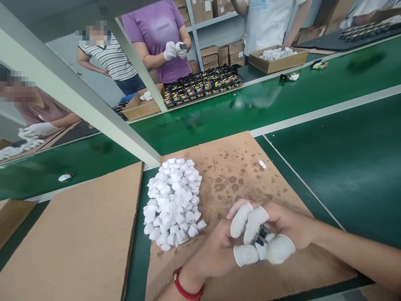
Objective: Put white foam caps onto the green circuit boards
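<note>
My left hand (224, 246), with a red braided bracelet (188, 288) at its wrist, and my right hand (278, 223) meet over the cardboard sheet. White finger cots cover several fingertips. Pinched between both hands is a small black part (261, 235) with pale pieces by it; the fingers hide most of it, so its exact kind does not show. Left of my hands lies a heap of small white rounded pieces (175, 200). One loose white piece (262, 164) rests on the stained cardboard sheet (216, 167), beyond my right hand.
A green conveyor belt (213, 113) crosses ahead, carrying a few small items. A white slanting post (94, 96) stands at left, beside another cardboard sheet (78, 234). Across the belt are several co-workers, rows of black-and-yellow parts (200, 85) and a box of white pieces (282, 65).
</note>
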### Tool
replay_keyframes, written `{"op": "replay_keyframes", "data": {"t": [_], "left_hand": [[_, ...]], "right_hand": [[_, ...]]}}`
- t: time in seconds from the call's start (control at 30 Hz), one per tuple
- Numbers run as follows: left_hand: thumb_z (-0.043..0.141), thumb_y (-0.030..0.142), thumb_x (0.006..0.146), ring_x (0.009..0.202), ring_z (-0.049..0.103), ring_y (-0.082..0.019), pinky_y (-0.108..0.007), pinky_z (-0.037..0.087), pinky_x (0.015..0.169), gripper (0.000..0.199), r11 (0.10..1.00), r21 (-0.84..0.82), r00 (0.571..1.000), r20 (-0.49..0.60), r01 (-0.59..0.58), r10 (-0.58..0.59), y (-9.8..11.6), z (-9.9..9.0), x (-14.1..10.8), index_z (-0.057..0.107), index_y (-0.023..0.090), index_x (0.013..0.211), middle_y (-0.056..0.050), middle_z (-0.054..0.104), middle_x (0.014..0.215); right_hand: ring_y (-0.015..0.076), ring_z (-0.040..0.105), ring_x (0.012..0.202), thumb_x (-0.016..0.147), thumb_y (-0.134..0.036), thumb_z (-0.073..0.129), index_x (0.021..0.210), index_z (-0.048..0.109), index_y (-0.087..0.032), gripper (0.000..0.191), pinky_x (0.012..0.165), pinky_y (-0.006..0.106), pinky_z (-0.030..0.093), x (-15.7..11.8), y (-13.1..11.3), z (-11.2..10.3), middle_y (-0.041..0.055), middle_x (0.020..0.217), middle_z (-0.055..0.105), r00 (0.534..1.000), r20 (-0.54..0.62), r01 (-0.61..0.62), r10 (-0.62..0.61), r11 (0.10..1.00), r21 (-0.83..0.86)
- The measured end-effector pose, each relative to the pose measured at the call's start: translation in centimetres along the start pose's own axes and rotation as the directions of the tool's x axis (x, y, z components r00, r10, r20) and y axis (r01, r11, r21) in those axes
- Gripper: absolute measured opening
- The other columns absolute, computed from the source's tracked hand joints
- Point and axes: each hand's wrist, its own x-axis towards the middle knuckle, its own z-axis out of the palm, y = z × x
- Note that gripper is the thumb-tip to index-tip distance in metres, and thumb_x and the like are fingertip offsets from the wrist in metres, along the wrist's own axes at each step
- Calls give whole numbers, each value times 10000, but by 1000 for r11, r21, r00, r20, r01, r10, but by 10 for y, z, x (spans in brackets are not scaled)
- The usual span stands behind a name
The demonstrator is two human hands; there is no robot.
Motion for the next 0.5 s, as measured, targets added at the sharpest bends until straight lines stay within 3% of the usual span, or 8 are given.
{"op": "replay_keyframes", "data": {"t": [0.1, 0.23, 0.33, 0.5], "left_hand": [[687, 233, 699, 733, 493, -139, -229, 405, 651, 102, 999, 42, 1000, -13, -24, 24, 1, 1, -1, 656, 158, 760, -14, 574, 766], [677, 202, 707, 695, 485, -123, -231, 405, 634, 69, 999, -48, 1000, -27, 4, -5, 1, 3, 0, 632, 154, 730, -17, 582, 784], [666, 247, 722, 706, 509, -141, -247, 414, 630, 106, 995, -101, 999, -34, 7, -11, -1, 4, 1, 639, 146, 742, -36, 605, 788], [678, 272, 715, 793, 529, -170, -262, 425, 707, 151, 999, -41, 996, -89, -33, 30, -3, 4, 0, 651, 147, 795, -41, 619, 841]], "right_hand": [[183, 554, 906, 737, -319, 705, 961, 676, -245, 238, 966, 444, 323, 0, -1, 1, 28, 864, 635, 1000, -12, 3, -3, 1000, 7], [198, 521, 1014, 802, -296, 626, 936, 670, -220, 160, 931, 416, 355, 1, -4, -1, 47, 917, 620, 998, -6, -62, 62, 997, 38], [216, 511, 1027, 741, -337, 684, 886, 662, -194, 204, 865, 386, 402, 0, -5, -1, 59, 944, 607, 993, 4, -119, 119, 992, 48], [219, 501, 1024, 724, -220, 664, 787, 629, -172, 87, 703, 301, 447, -4, 0, 4, 71, 900, 600, 985, -79, -156, 151, 986, -65]]}}
